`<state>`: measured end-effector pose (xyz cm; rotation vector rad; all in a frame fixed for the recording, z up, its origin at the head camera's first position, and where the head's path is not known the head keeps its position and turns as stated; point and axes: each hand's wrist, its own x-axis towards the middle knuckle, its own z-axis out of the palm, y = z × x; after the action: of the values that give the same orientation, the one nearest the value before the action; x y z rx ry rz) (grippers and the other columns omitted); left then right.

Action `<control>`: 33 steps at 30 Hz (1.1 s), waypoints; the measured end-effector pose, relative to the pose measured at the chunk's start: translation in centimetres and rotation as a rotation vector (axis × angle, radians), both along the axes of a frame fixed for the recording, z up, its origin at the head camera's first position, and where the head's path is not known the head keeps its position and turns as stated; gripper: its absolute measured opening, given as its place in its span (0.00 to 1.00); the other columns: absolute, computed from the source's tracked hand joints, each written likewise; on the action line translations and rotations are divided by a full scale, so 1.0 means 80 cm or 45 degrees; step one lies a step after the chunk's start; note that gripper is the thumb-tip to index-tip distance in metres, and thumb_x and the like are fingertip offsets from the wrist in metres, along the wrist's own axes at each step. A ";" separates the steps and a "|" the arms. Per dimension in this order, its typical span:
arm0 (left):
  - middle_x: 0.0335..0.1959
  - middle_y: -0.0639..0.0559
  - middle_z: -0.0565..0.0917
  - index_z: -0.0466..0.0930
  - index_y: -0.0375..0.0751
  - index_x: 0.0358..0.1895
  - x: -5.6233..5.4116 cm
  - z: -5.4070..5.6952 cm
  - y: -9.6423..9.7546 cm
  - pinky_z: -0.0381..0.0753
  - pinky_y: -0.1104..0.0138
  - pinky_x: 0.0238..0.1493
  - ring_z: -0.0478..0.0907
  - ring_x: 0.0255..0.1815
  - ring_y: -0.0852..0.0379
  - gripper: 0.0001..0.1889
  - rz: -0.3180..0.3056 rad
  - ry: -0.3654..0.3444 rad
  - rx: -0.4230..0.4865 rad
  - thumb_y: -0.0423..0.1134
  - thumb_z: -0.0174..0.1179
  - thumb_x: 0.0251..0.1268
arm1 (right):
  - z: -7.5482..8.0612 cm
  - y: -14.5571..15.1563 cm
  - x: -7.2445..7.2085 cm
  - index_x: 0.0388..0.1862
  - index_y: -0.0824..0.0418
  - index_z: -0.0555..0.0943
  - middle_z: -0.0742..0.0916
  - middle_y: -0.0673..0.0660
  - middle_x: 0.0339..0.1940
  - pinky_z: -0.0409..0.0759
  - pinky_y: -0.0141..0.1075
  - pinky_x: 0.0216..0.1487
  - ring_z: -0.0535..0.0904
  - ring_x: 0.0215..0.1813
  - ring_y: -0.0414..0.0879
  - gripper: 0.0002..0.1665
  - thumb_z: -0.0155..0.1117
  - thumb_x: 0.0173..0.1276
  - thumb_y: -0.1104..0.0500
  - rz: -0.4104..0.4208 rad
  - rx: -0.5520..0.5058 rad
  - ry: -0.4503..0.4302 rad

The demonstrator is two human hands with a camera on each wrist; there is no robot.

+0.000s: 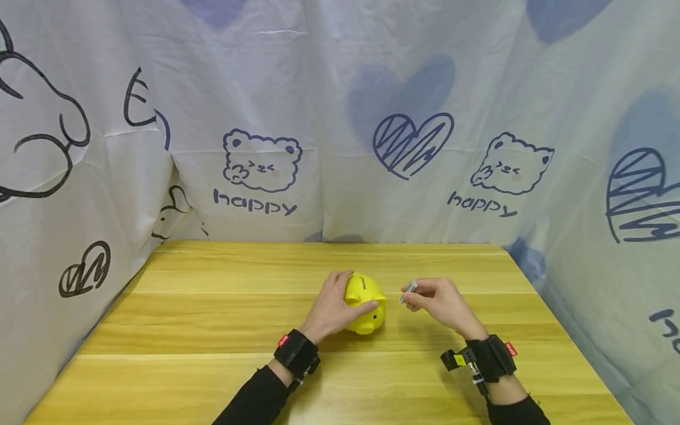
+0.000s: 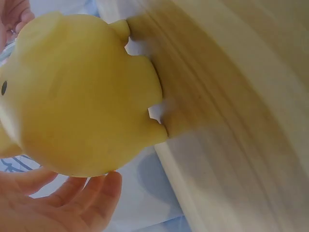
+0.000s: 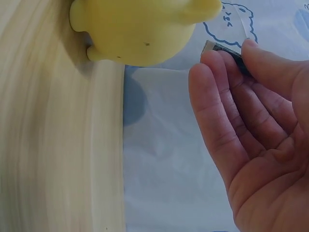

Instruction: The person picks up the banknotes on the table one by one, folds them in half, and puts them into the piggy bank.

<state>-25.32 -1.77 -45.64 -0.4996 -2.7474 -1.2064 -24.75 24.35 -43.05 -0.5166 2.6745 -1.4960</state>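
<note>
A yellow piggy bank (image 1: 365, 304) stands on the wooden table, the dark slot on its back facing up. My left hand (image 1: 334, 307) holds it from the left, thumb across the near side and fingers round the far side. In the left wrist view, those fingers (image 2: 104, 193) touch the side of the piggy bank (image 2: 82, 96). Just right of it, raised over the table, my right hand (image 1: 441, 302) pinches what looks like a small folded banknote (image 1: 409, 288) between thumb and fingers. The right wrist view shows the note's pale edge and dark print (image 3: 227, 52), apart from the piggy bank.
The wooden table (image 1: 212, 307) extends around both hands. White cloth (image 1: 329, 195) with blue hearts and bear drawings hangs behind its far edge and along both sides. Each wrist wears a black strap with a camera (image 1: 491, 357).
</note>
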 end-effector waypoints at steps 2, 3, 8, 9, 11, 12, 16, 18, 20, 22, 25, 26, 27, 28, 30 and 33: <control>0.66 0.41 0.69 0.61 0.42 0.73 -0.001 0.000 -0.001 0.78 0.52 0.56 0.72 0.59 0.46 0.49 -0.015 -0.037 0.018 0.67 0.66 0.53 | -0.001 -0.002 -0.001 0.43 0.55 0.86 0.89 0.61 0.37 0.85 0.44 0.41 0.86 0.37 0.53 0.12 0.66 0.68 0.50 0.005 0.000 0.002; 0.67 0.41 0.69 0.60 0.42 0.73 -0.002 0.000 -0.001 0.78 0.52 0.56 0.72 0.59 0.46 0.50 -0.021 -0.055 0.023 0.66 0.67 0.52 | -0.002 -0.002 -0.001 0.43 0.56 0.86 0.89 0.62 0.37 0.85 0.46 0.41 0.86 0.37 0.55 0.12 0.66 0.68 0.50 0.009 -0.005 -0.001; 0.69 0.39 0.67 0.57 0.43 0.75 -0.004 0.002 -0.003 0.78 0.52 0.56 0.72 0.59 0.45 0.52 -0.061 -0.149 0.055 0.65 0.69 0.51 | -0.005 -0.006 -0.003 0.43 0.57 0.86 0.89 0.57 0.35 0.86 0.45 0.41 0.86 0.40 0.60 0.12 0.67 0.67 0.51 0.004 -0.029 -0.002; 0.70 0.38 0.66 0.57 0.43 0.76 -0.004 0.002 -0.003 0.78 0.51 0.57 0.72 0.60 0.45 0.52 -0.071 -0.167 0.060 0.64 0.69 0.51 | -0.006 -0.007 -0.003 0.43 0.57 0.86 0.90 0.56 0.35 0.86 0.45 0.41 0.86 0.40 0.60 0.13 0.67 0.67 0.51 0.001 -0.032 0.004; 0.71 0.38 0.65 0.55 0.43 0.76 -0.005 0.003 -0.003 0.77 0.51 0.58 0.71 0.61 0.44 0.53 -0.096 -0.201 0.075 0.63 0.70 0.51 | -0.006 -0.008 -0.002 0.43 0.57 0.86 0.90 0.54 0.34 0.86 0.45 0.40 0.87 0.39 0.59 0.13 0.67 0.67 0.50 -0.003 -0.033 0.022; 0.72 0.38 0.64 0.54 0.43 0.77 -0.006 0.003 -0.003 0.77 0.51 0.59 0.71 0.62 0.44 0.53 -0.109 -0.217 0.082 0.62 0.70 0.51 | -0.006 -0.010 -0.002 0.43 0.57 0.86 0.90 0.54 0.34 0.86 0.45 0.40 0.87 0.39 0.58 0.13 0.67 0.67 0.50 -0.003 -0.038 0.028; 0.73 0.38 0.62 0.51 0.44 0.78 -0.007 0.001 -0.003 0.76 0.51 0.59 0.71 0.62 0.45 0.54 -0.145 -0.272 0.116 0.61 0.70 0.52 | -0.005 -0.016 0.001 0.44 0.57 0.86 0.90 0.54 0.35 0.86 0.46 0.39 0.87 0.39 0.59 0.13 0.67 0.68 0.51 0.007 -0.062 0.052; 0.73 0.39 0.62 0.49 0.45 0.78 -0.009 0.000 -0.003 0.76 0.51 0.60 0.71 0.62 0.45 0.55 -0.146 -0.300 0.142 0.61 0.71 0.52 | -0.004 -0.019 0.002 0.44 0.57 0.86 0.90 0.55 0.35 0.86 0.44 0.38 0.87 0.40 0.60 0.12 0.66 0.68 0.52 0.004 -0.079 0.058; 0.73 0.39 0.61 0.49 0.45 0.78 -0.009 -0.001 -0.003 0.76 0.50 0.60 0.71 0.61 0.45 0.55 -0.144 -0.318 0.163 0.61 0.71 0.52 | -0.004 -0.022 0.002 0.44 0.57 0.85 0.90 0.55 0.36 0.86 0.41 0.37 0.87 0.41 0.60 0.11 0.66 0.69 0.53 -0.007 -0.086 0.064; 0.73 0.38 0.61 0.48 0.46 0.79 -0.009 -0.002 -0.002 0.76 0.50 0.60 0.71 0.61 0.45 0.55 -0.142 -0.331 0.182 0.61 0.71 0.52 | -0.004 -0.025 0.002 0.44 0.57 0.85 0.90 0.55 0.36 0.86 0.42 0.37 0.87 0.41 0.60 0.10 0.65 0.69 0.54 -0.019 -0.096 0.067; 0.73 0.38 0.61 0.49 0.47 0.79 -0.009 -0.003 -0.001 0.76 0.50 0.59 0.71 0.60 0.45 0.55 -0.145 -0.338 0.204 0.60 0.71 0.52 | -0.006 -0.027 0.001 0.44 0.58 0.85 0.90 0.57 0.36 0.86 0.44 0.37 0.87 0.40 0.60 0.10 0.64 0.70 0.56 -0.013 -0.111 0.080; 0.73 0.38 0.61 0.49 0.47 0.79 -0.009 -0.003 0.000 0.76 0.50 0.59 0.71 0.60 0.45 0.54 -0.148 -0.339 0.214 0.59 0.71 0.52 | -0.007 -0.027 0.001 0.44 0.59 0.85 0.90 0.57 0.36 0.86 0.45 0.37 0.87 0.40 0.60 0.10 0.64 0.70 0.56 -0.007 -0.120 0.082; 0.73 0.38 0.61 0.49 0.47 0.78 -0.010 -0.003 0.001 0.76 0.50 0.59 0.71 0.60 0.44 0.54 -0.149 -0.340 0.223 0.59 0.71 0.52 | -0.007 -0.028 0.001 0.45 0.59 0.85 0.90 0.58 0.36 0.86 0.47 0.37 0.87 0.40 0.60 0.10 0.64 0.70 0.55 0.000 -0.127 0.089; 0.73 0.38 0.61 0.49 0.47 0.78 -0.009 -0.004 0.001 0.76 0.50 0.59 0.71 0.60 0.44 0.54 -0.149 -0.344 0.229 0.59 0.71 0.53 | -0.008 -0.028 0.001 0.45 0.59 0.85 0.90 0.58 0.36 0.86 0.47 0.37 0.87 0.40 0.61 0.10 0.64 0.70 0.55 0.004 -0.132 0.095; 0.73 0.38 0.61 0.49 0.48 0.78 -0.009 -0.004 0.002 0.76 0.50 0.58 0.71 0.60 0.44 0.54 -0.145 -0.355 0.240 0.59 0.71 0.52 | -0.009 -0.030 0.001 0.45 0.59 0.85 0.90 0.58 0.36 0.86 0.47 0.38 0.87 0.40 0.60 0.11 0.64 0.70 0.54 0.011 -0.145 0.105; 0.73 0.38 0.60 0.49 0.48 0.79 -0.009 -0.004 0.003 0.76 0.50 0.58 0.71 0.60 0.44 0.54 -0.141 -0.364 0.246 0.60 0.71 0.52 | -0.010 -0.033 0.002 0.45 0.58 0.85 0.90 0.57 0.36 0.86 0.46 0.39 0.88 0.39 0.54 0.12 0.64 0.70 0.53 -0.007 -0.144 0.121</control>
<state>-26.03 -1.55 -45.95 -0.4980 -2.8166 -1.6700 -24.59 21.71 -43.86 -0.6012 2.6732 -1.6737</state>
